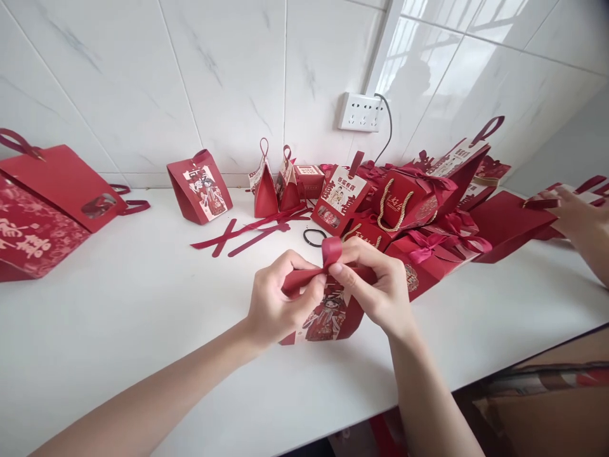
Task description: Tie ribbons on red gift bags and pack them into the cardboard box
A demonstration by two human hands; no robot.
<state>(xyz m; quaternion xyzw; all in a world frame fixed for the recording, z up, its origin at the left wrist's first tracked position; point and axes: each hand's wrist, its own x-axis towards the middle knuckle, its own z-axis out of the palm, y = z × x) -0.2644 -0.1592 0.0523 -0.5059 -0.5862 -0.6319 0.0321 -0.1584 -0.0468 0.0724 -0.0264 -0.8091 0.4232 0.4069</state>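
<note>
A red paper gift box (328,320) with a printed figure on its front stands on the white table, between my two hands. My left hand (284,298) pinches the top edge of the box from the left. Fingers and thumb of my right hand (378,285) are closed at the top, around the base of a looped red ribbon (332,251). The ribbon loop sticks up above the fingertips of both hands. Behind the box lies a black ring-shaped band (314,238), and loose red ribbons (223,238) are strewn to its left.
Finished-looking red boxes crowd the right, one with a rope handle (396,206). A small red box (200,187) and a large one (47,209) stand left. Another person's hand (583,222) touches items at the far right. A socket (360,113) is on the tiled wall.
</note>
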